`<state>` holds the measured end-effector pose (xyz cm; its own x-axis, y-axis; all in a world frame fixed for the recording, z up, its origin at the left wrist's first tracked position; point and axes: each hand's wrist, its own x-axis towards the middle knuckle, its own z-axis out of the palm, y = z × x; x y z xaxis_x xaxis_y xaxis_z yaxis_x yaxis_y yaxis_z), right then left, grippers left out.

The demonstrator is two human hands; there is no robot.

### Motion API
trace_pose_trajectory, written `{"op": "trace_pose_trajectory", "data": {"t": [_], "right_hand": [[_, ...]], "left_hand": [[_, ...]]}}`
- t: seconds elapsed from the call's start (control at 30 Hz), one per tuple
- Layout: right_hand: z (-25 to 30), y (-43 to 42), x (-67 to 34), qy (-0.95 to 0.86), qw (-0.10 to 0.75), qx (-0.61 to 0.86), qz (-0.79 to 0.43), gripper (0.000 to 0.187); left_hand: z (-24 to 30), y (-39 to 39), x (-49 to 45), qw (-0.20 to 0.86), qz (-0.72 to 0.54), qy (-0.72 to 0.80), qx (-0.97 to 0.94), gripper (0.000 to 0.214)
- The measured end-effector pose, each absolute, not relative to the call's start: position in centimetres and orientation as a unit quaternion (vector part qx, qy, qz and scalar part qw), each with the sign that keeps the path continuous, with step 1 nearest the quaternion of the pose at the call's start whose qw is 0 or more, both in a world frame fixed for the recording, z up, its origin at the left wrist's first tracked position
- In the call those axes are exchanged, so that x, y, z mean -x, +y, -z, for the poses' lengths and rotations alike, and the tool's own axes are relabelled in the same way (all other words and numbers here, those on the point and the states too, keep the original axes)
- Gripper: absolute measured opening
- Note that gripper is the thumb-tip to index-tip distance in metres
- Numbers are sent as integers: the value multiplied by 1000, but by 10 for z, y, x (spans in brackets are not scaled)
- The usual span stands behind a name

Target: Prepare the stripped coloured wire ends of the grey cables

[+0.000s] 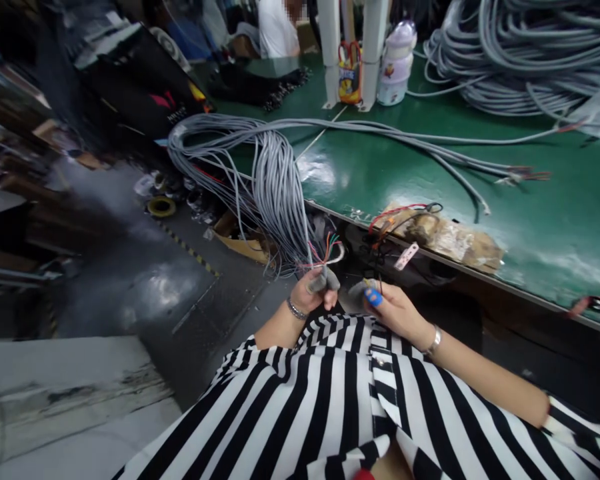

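Observation:
My left hand (pixel 314 288) is closed around the end of a grey cable (pixel 325 267) whose stripped coloured wires fan out above my fingers. This cable comes from a bundle of grey cables (pixel 275 187) hanging over the edge of the green table (pixel 530 220). My right hand (pixel 387 307) is pinched shut just to the right, with grey finger cots and a blue one on the fingertips; what it holds is too small to make out. Both hands hover over my striped lap, below the table edge.
A taped cardboard pad with red and black wires (pixel 445 233) lies at the table edge. Large grey cable coils (pixel 530 53) fill the back right. A white jar (pixel 397 63) and a small yellow bag (pixel 350 73) stand by white posts. Another person (pixel 277 27) stands far behind.

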<state>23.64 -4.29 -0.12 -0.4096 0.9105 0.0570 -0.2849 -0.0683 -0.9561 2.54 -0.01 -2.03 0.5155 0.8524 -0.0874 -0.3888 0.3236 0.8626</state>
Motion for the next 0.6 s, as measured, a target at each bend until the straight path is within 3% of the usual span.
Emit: {"op": "trace_pose_trajectory", "data": {"t": [0.13,0.2,0.33,0.6], "right_hand": [[-18,-45,-233,-652,502,312,-476,18],[-22,-43,-228,-660,520,337,-426,24],[-18,-39,-223,-692,486,349,-405,27],[-4,-40,-260,-786,415,324,-324,17]], "left_hand": [[29,-5,-22,763,-349,279,-467,49],[31,-6,-23,765,-316,287,-483,51],[29,-6,-29,778,-269,309,-476,51],[12,0,-39,792,-167,299,-505,58]]}}
